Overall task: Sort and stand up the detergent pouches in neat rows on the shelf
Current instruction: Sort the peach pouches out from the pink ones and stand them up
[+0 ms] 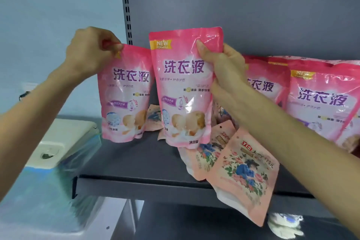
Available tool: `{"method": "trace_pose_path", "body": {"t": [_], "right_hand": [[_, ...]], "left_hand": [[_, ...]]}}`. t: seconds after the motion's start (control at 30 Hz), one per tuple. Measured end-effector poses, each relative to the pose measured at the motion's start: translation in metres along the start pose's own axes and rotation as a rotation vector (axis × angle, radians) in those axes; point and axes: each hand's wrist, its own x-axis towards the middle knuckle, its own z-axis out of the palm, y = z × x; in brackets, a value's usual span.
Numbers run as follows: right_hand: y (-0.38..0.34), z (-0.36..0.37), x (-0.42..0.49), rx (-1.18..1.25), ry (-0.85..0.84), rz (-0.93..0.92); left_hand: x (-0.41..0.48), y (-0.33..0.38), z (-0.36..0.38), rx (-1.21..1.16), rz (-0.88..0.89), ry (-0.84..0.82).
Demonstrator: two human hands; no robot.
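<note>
Holding one pink detergent pouch each, both hands are raised in front of a dark grey shelf (120,160). The left hand (87,52) is pinched shut on the top left corner of the left pouch (124,95), which hangs upright with its bottom edge at the shelf's left end; whether it touches the shelf surface I cannot tell. The right hand (222,70) is clamped on the upper right side of the middle pouch (181,87), thumb across the front near the top seal, fingers wrapped behind. This pouch is upright, slightly higher than the left one, and the two sit just beside each other with edges nearly touching.

To the right, behind the right forearm, more pink pouches (321,99) of the same print lean in a loose group on the shelf, tilted rather than standing straight. Lower down, near the front edge, lie pale peach floral pouches (245,173); one hangs over the shelf lip at a slant, another is partly under it. More of these peek out behind the two held pouches.

Left of the shelf a white and blue box-like unit (58,154) stands against a light blue wall (48,15), and a slotted upright (125,6) runs up the shelf's left side
</note>
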Motion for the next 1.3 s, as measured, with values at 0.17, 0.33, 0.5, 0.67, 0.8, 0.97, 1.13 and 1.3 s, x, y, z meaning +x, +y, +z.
{"method": "trace_pose_path", "body": {"t": [0.17, 0.33, 0.5, 0.67, 0.8, 0.97, 1.13, 1.3], "right_hand": [[0.024, 0.036, -0.018, -0.017, 0.072, -0.038], [0.046, 0.076, -0.023, 0.044, 0.195, -0.073], [0.075, 0.098, -0.039, 0.041, 0.262, -0.061], [0.090, 0.095, -0.062, -0.199, 0.213, -0.255], [0.091, 0.088, -0.070, -0.343, 0.114, -0.265], [0.096, 0.074, -0.076, -0.400, 0.160, -0.227], [0.087, 0.063, -0.073, -0.392, 0.173, -0.229], [0.084, 0.058, -0.079, -0.397, 0.154, -0.246]], "left_hand": [[0.008, -0.033, 0.008, -0.054, -0.033, -0.013], [0.029, -0.063, 0.020, -0.120, 0.010, -0.061], [0.044, -0.080, 0.031, -0.192, 0.110, -0.087], [0.051, -0.092, 0.044, -0.383, 0.182, -0.127], [0.050, -0.096, 0.049, -0.551, 0.170, -0.155], [0.051, -0.110, 0.048, -0.696, 0.127, -0.188], [0.045, -0.111, 0.045, -0.755, 0.161, -0.213], [0.043, -0.104, 0.043, -0.816, 0.194, -0.249]]}}
